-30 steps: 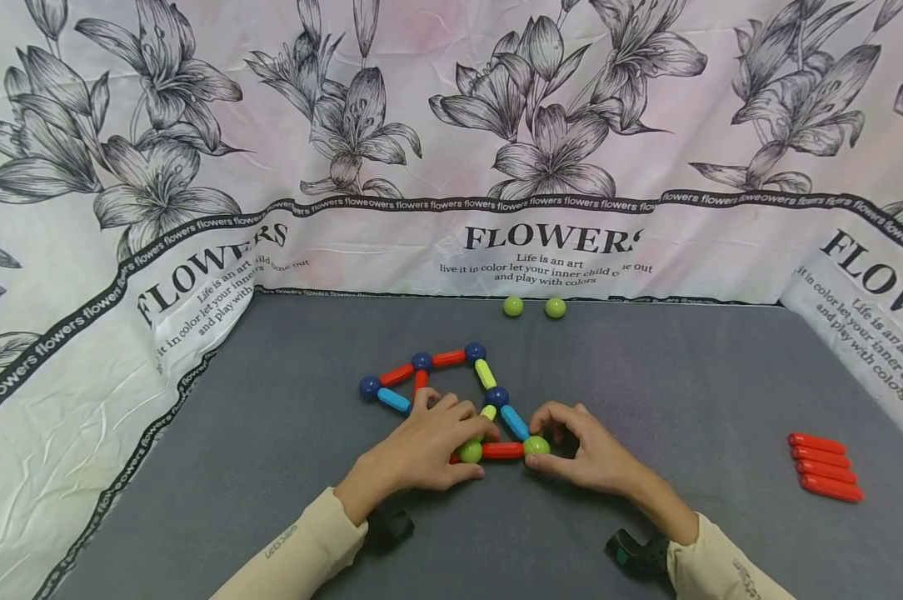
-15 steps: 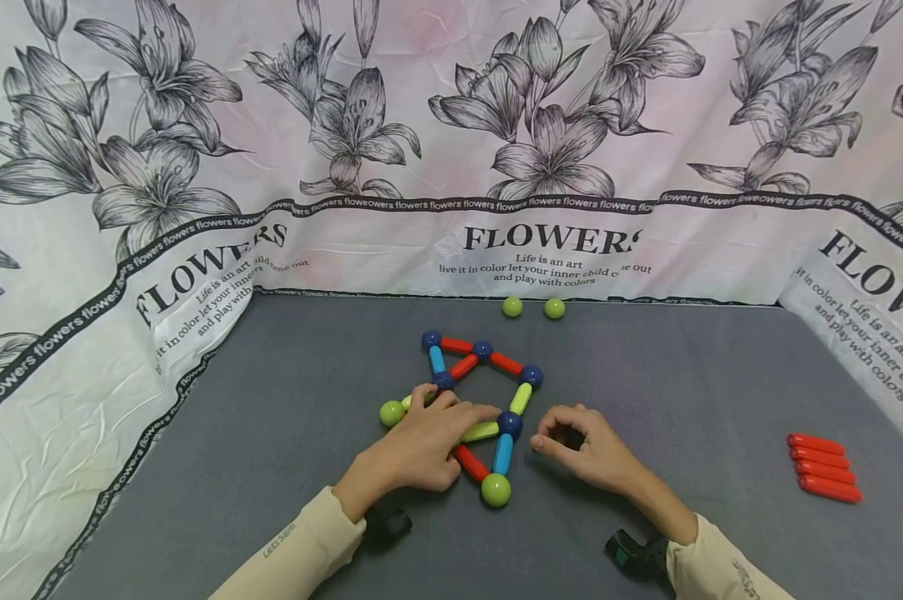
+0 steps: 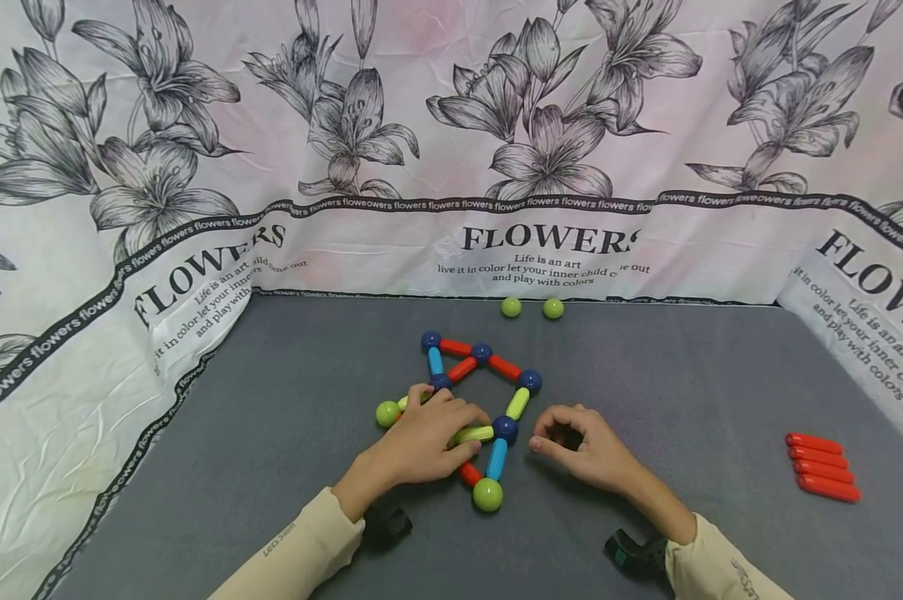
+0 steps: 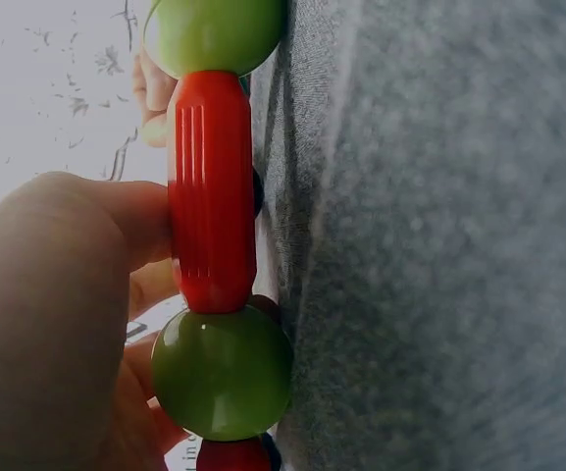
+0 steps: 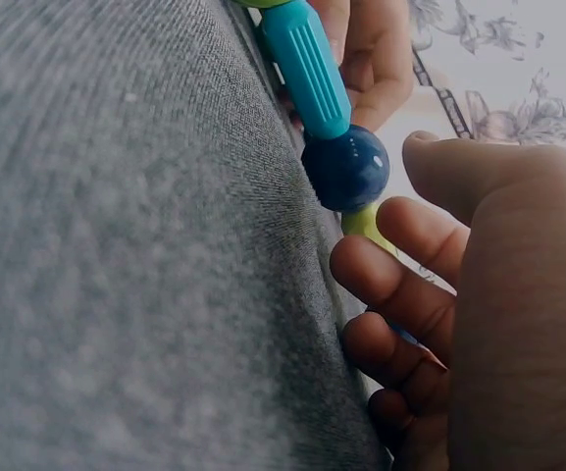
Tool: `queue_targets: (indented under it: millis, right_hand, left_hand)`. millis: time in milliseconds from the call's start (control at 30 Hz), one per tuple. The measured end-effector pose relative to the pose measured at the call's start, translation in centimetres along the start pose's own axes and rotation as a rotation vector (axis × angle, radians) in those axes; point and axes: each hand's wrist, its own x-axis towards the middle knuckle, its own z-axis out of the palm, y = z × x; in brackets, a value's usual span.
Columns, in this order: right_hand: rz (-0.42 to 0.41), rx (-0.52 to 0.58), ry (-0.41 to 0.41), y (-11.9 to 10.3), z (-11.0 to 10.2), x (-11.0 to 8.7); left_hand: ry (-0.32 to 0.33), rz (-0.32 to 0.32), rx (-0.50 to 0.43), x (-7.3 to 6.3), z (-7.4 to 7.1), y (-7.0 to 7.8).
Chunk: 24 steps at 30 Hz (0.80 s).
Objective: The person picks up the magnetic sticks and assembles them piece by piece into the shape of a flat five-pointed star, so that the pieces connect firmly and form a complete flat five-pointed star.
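Note:
A flat frame of magnetic sticks point(image 3: 505, 367) and balls lies mid-table, made of red, light blue and yellow-green sticks with navy and green balls. My left hand point(image 3: 421, 437) grips its near-left part from above, hiding some joints. The left wrist view shows the thumb against a red stick point(image 4: 212, 196) between two green balls, with fingers behind. To the frame's right is my right hand point(image 3: 590, 450), fingers loosely curled, holding nothing. It is nearest to a navy ball point(image 3: 505, 429), which joins a blue stick point(image 5: 309, 69). The nearest corner is a green ball point(image 3: 487, 495).
Two loose green balls, one left point(image 3: 511, 307) and one right point(image 3: 553, 308), sit at the grey table's back edge. Several red sticks point(image 3: 822, 467) lie in a row at the right. A flower-printed cloth point(image 3: 549, 250) stands behind and along the sides.
The frame has turned clockwise under my left hand, its green corner ball swinging toward the near side. My right hand has let go of that ball and stays close by, apart from the frame.

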Motion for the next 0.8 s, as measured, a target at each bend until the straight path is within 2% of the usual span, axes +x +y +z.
queue_targets:
  millis: [267, 467, 567, 700, 800]
  right_hand:
    - [0.019, -0.001, -0.050, -0.1, -0.3, 0.0]
    - [-0.007, -0.006, -0.107, -0.1, -2.0, -0.3]
    - [-0.047, -0.116, -0.089, -0.2, -3.8, -1.0]
    - [-0.089, -0.340, -0.016, -0.2, -7.5, -2.8]
    - [-0.054, -0.495, 0.034, 0.5, -10.8, -5.0]
  left_hand:
    - [0.000, -0.005, -0.002, 0.0, 0.3, -0.1]
    - [0.000, -0.001, 0.000, 0.1, 0.3, 0.0]
    - [0.003, -0.003, 0.005, 0.1, 0.3, -0.1]
    - [0.004, -0.003, 0.007, 0.0, 0.2, -0.1]
    - [0.006, 0.001, 0.008, -0.1, 0.2, -0.1]
